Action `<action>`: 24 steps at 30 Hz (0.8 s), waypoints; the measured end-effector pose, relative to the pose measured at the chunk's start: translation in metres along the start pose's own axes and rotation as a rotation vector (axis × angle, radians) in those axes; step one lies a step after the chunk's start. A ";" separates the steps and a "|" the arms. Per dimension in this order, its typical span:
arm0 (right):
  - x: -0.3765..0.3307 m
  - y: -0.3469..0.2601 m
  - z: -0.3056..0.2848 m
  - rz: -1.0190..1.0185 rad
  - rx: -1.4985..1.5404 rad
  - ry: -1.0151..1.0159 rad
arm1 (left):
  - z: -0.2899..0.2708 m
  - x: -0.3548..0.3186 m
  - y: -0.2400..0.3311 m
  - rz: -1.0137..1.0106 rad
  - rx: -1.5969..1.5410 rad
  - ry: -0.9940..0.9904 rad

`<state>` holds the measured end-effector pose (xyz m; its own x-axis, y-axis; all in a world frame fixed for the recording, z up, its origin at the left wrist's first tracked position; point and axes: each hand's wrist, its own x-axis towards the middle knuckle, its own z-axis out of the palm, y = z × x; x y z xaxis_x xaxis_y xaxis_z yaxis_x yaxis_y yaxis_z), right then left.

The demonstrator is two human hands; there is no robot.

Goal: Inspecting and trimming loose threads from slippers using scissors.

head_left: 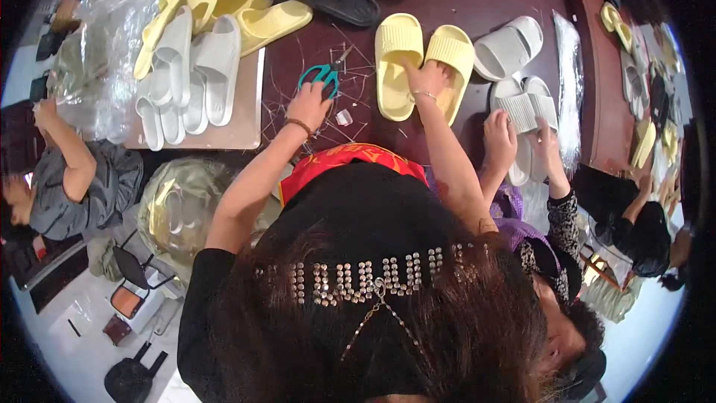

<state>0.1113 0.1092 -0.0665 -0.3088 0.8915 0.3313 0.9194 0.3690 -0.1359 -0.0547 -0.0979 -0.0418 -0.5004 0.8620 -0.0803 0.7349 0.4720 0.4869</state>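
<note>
Two hands at work on a dark counter [485,0]: one on scissors, one on a pair of yellow slippers.

The left hand [309,104] lies closed over the green-handled scissors [326,75], whose blades point away from the person among loose threads just beyond the fingers. The right hand [427,78] rests curled on the pair of yellow slippers [418,48], at the seam where the two lie side by side, soles down; whether it pinches anything cannot be told. Just right of them, a co-worker's hands [514,134] hold grey slippers [526,108]. Left of the scissors a stack of grey and yellow slippers [194,67] lies on a board.
</note>
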 end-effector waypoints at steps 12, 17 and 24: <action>0.028 -0.008 -0.056 0.531 1.582 -0.076 | 0.012 0.029 0.002 0.065 0.339 0.212; 0.009 -0.015 -0.168 0.925 1.648 -0.230 | 0.017 0.047 -0.005 0.064 0.378 0.079; -0.031 -0.016 -0.230 0.439 1.652 -0.060 | -0.024 0.050 -0.024 -0.509 -1.214 -0.439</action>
<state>0.1620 0.0153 0.1407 -0.1645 0.9862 -0.0194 -0.2664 -0.0633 -0.9618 -0.1081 -0.0706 -0.0370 -0.2402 0.7390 -0.6295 -0.4505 0.4896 0.7466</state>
